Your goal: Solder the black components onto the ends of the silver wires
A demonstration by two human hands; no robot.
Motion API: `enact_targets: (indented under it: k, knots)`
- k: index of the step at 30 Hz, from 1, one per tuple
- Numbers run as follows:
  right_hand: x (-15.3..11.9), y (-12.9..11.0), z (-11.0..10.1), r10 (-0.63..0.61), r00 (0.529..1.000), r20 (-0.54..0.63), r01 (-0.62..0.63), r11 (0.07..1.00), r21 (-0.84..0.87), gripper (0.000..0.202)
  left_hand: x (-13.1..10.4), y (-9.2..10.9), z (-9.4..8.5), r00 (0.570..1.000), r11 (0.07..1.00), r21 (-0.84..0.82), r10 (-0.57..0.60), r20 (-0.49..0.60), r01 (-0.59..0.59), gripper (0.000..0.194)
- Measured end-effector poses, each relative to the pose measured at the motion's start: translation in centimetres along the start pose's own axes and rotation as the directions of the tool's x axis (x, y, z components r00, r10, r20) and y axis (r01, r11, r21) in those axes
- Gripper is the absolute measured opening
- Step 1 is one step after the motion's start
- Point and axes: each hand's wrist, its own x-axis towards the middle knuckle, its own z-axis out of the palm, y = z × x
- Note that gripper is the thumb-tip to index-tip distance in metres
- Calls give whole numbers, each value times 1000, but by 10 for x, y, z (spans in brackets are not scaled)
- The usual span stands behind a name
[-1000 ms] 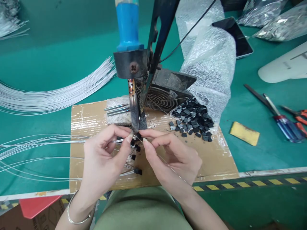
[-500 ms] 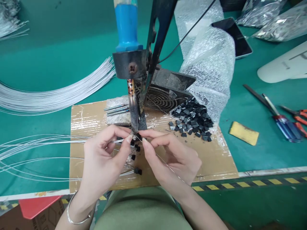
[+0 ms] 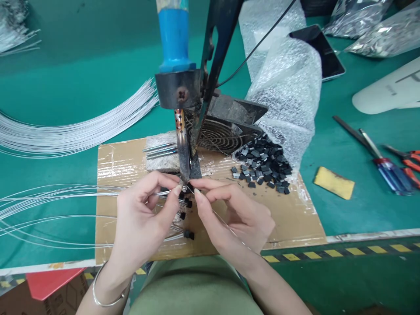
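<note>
one thin wire (image 3: 226, 224) between right fingertips (image 3: 197, 192)

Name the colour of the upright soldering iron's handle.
The soldering iron's smooth plastic handle is blue, clearest in the head view.

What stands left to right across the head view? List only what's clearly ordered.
Curved bundle of thin white wires, blue-handled soldering iron, pile of small flat black pieces, yellow rectangular sponge, screwdriver with blue-and-red handle.
</note>
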Motion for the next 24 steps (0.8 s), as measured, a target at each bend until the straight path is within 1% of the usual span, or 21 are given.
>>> enact_targets:
  k: [4, 11, 19, 24]
  knots:
    - [0, 0, 0, -14, 1000, -6, 14, 999, -33, 17, -1, -1, 1, 1000, 1000, -1, 3, -1, -3, 15]
    - [0, 0, 0, -15, 1000, 9, 15, 999, -36, 16, -3, -1, 1, 1000, 1000, 16, 20, -10, -20, 15]
    - [-1, 0, 0, -37, 999, -2, 37, 999, -16, 19, -3, -1, 0, 1000, 1000, -6, -5, -23, 5, 14]
    - [-1, 1, 0, -34, 999, 2, 34, 999, -18, 19, -2, -1, 0, 1000, 1000, -12, -24, -7, 24, 13]
